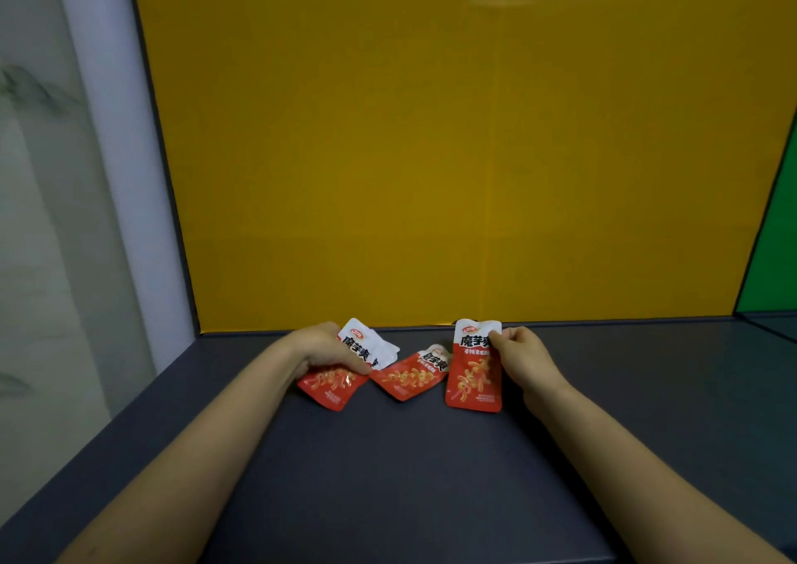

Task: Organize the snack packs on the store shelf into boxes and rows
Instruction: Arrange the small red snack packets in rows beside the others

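Observation:
Red-and-white snack packs with black lettering lie near the back of a dark grey shelf. My left hand grips a small stack of packs, fanned so that white tops show behind the front one. A single loose pack lies tilted on the shelf between my hands, touched by neither. My right hand pinches the right edge of another pack and holds it upright, its lower edge on or just above the shelf.
A yellow back panel rises straight behind the packs. A green panel closes the right side. A white post and a pale wall stand at the left. The shelf's front edge runs under my forearms.

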A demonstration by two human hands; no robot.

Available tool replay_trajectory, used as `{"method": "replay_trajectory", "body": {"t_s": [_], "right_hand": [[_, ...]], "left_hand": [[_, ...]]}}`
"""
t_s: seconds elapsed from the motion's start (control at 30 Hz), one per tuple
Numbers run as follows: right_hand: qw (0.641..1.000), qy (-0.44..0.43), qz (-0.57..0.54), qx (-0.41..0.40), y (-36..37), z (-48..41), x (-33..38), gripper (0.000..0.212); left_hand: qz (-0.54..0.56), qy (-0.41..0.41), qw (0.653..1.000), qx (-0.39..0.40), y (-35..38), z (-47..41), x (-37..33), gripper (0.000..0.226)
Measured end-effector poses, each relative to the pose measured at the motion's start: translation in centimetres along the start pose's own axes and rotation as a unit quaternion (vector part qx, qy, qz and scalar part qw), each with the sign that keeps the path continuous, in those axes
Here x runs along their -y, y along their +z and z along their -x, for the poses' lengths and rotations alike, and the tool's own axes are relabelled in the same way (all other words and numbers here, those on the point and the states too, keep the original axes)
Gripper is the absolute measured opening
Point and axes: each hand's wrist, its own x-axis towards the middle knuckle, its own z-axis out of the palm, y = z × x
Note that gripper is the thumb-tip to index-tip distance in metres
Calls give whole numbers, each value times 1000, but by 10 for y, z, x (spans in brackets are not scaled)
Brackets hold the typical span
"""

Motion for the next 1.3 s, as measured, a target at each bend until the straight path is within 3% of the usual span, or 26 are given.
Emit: {"method": "replay_trajectory", "body": {"t_s": [0.1, 0.23, 0.37, 0.47, 0.63, 0.87, 0.97, 1.13, 1.3], "right_hand": [[1000, -1, 0, 3, 0, -1, -1, 25], [1000, -3, 3, -3, -2, -1, 0, 25], [1000, -3, 1, -10, -7, -1, 0, 25], [1000, 5, -6, -9, -14, -2, 0, 23], [999, 29, -35, 2, -39, 5, 2, 34], [995, 53, -84, 19, -60, 28, -3, 26], [993, 55, -100, 32, -63, 31, -3, 13], [986, 48, -143, 76, -78, 41, -8, 28], [991, 39, -124, 42, -123, 49, -21, 32]], "left_hand": [[-26, 3, 1000, -10, 3, -4, -6, 23], [-8, 0, 1000, -19, 1, -5, -4, 35], [125, 58, 990, -42, -21, -2, -4, 31], [213, 88, 973, -9, -19, 1, -15, 16], [130, 60, 987, 75, 27, -8, -32, 26], [-11, 100, 994, 29, 55, -18, -35, 31], [-54, 102, 993, 14, 60, -14, -40, 37], [-6, 101, 995, -4, 65, 1, -46, 40], [93, 163, 982, 3, 79, 26, -72, 34]]}}
